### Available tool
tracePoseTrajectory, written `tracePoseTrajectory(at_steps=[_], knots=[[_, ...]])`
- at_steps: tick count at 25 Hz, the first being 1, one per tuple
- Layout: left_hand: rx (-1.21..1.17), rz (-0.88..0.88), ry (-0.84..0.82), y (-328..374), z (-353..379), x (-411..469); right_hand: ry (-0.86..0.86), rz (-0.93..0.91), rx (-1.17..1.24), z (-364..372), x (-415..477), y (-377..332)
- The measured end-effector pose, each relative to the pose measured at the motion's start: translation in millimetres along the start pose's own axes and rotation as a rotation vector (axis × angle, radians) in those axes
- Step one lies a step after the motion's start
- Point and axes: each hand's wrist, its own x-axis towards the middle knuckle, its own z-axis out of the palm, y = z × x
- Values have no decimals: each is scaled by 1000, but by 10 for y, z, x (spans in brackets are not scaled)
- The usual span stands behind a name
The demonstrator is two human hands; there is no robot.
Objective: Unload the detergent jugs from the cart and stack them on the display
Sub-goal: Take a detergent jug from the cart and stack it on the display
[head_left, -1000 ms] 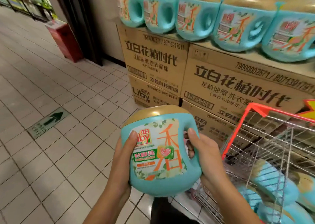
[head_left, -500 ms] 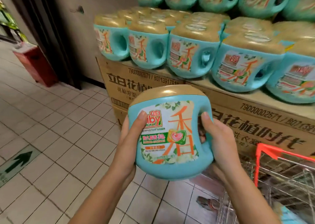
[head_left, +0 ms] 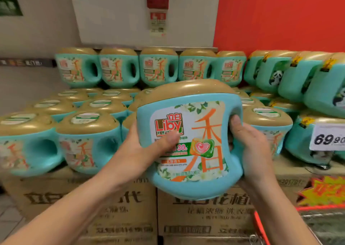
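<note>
Liby detergent jug [head_left: 188, 138] at the near edge of the display [head_left: 291, 167], held in the air and tilted slightly, above the stacked cardboard cartons [head_left: 203, 213] and between the near-row jugs [head_left: 87, 138] on the left and a further jug [head_left: 267, 121] on the right. The grip of the left hand [head_left: 141, 151] is clamped on the jug's left flank, thumb across the front label. The grip of the right hand [head_left: 250, 147] is clamped round the handle side. The cart [head_left: 260, 224] shows only as a red rim at the near right. Likely hazards: the left hand appears to hold smooth plastic by pressure alone, so the jug may slip as it is lowered. The gold lids [head_left: 93, 118] are domed, so a jug set on them may rock and slide toward the floor. The near-row jugs sit close to the carton edge, and a sideways nudge could tip one off. Whether a free slot lies behind the held jug cannot be told.
</note>
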Motion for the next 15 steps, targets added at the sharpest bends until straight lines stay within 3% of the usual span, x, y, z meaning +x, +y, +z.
tracePoseTrajectory(at_steps=[2, 5, 8, 12, 15], knots=[[46, 7, -136, 125, -10, 409, 74, -95, -22, -14, 290, -64], [26, -8, -202, 224, 98, 1027, 108, -171, -123, -116, 778, -154], [24, 4, -147, 187, 289, 1700, 63, -168, -256, -324, 1394, -266], [72, 38, -38, 9, 642, 2540, -214, -3, -501, -779, 2117, -291], [119, 34, -25, -204, 891, 3071, -185, 33, -513, -1067, 2607, -156]])
